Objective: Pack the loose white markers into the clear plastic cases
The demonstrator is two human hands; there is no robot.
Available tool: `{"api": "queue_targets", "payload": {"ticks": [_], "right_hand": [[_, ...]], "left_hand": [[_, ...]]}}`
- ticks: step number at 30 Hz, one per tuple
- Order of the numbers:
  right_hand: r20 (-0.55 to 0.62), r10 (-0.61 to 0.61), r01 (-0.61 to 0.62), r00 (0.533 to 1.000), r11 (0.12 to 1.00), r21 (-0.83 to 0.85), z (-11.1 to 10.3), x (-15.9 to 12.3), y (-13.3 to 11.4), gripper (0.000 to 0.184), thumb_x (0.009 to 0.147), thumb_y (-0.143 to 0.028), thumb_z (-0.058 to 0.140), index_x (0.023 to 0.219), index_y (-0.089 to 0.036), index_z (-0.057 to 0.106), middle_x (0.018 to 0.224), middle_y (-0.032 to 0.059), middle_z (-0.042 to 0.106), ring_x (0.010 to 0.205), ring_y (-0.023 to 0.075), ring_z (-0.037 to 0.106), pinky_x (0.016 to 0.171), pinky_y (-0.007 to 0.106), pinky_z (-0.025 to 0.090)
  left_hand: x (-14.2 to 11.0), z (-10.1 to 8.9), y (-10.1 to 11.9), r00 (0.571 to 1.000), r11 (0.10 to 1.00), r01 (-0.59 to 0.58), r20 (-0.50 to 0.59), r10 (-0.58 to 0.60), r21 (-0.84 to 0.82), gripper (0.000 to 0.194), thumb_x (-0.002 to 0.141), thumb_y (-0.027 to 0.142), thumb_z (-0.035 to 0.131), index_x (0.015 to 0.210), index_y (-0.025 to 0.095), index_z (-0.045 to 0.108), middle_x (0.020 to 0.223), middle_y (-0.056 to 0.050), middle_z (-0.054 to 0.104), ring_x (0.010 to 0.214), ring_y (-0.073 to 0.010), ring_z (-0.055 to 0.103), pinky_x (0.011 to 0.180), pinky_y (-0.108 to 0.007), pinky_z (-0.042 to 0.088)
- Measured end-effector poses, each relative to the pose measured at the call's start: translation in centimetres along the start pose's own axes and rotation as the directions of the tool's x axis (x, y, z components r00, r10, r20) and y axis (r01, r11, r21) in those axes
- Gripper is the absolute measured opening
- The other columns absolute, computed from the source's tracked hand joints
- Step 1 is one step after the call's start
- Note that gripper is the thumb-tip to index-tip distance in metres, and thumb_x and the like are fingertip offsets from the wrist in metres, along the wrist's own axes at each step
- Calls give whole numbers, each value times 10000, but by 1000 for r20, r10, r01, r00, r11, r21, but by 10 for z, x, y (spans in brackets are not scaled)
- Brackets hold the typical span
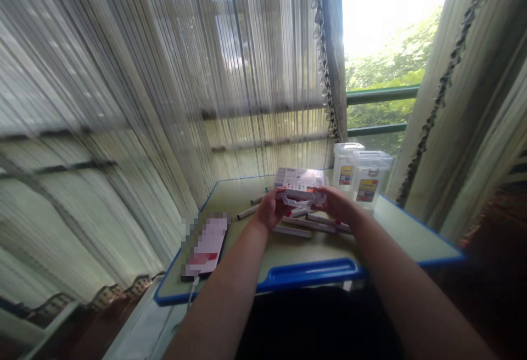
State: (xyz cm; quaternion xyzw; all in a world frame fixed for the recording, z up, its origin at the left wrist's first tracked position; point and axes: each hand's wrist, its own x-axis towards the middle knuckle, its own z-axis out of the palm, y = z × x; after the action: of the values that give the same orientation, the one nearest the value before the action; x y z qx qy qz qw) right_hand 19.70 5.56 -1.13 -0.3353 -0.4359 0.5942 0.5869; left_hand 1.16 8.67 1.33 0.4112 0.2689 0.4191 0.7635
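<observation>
Between my two hands is a clear plastic carrying case (300, 179) with a printed label and a handle on the side facing me. My left hand (272, 207) is closed round its left near corner. The right near corner is gripped by my right hand (334, 204), fingers curled under the edge. Below and around the case, several markers (291, 231) with pale barrels lie loose on the desk. Another marker (248, 212) lies to the left of my left hand. The case hides part of the pile, and its contents cannot be made out.
The pale desk (242, 250) has a blue rim and a blue pen groove (313, 272) at its front. A phone (208, 246) with a white cable (192, 291) lies at the left. Two clear lidded containers (373, 176) stand back right. Curtains (255, 74) hang behind.
</observation>
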Motion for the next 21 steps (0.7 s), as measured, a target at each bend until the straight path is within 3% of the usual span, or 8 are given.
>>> {"api": "queue_targets", "payload": {"ticks": [7, 11, 14, 21], "right_hand": [[-30, -67, 66, 997, 997, -41, -3, 2, 1, 186, 724, -237, 679, 896, -168, 683, 830, 65, 728, 627, 148, 657, 516, 227, 548], [15, -65, 65, 998, 998, 0, 0, -1, -1, 263, 711, -251, 681, 970, -207, 668, 927, 51, 730, 710, 153, 684, 587, 236, 565], [74, -40, 43, 996, 999, -30, -1, -1, -1, 327, 656, -200, 715, 978, -224, 659, 868, 30, 732, 698, 150, 691, 646, 251, 570], [68, -42, 47, 997, 997, -67, -2, -1, 0, 345, 620, -163, 758, 952, -191, 670, 865, 42, 734, 729, 141, 696, 679, 222, 557]], "left_hand": [[-2, 5, 0, 999, 999, -5, -33, 4, -35, 192, 823, 160, 494, 898, 85, 654, 707, -88, 711, 526, -155, 640, 477, -226, 502], [-1, 4, 0, 999, 995, -30, -36, 27, -91, 180, 817, 159, 509, 917, 99, 645, 730, -78, 714, 592, -163, 668, 520, -232, 530], [2, -1, 1, 997, 989, -68, -56, 61, -131, 197, 807, 168, 526, 953, 97, 639, 761, -92, 716, 651, -172, 686, 581, -247, 555], [4, -4, 2, 997, 987, -62, -62, 53, -146, 210, 816, 174, 516, 964, 87, 637, 764, -102, 715, 672, -173, 691, 585, -247, 565]]}}
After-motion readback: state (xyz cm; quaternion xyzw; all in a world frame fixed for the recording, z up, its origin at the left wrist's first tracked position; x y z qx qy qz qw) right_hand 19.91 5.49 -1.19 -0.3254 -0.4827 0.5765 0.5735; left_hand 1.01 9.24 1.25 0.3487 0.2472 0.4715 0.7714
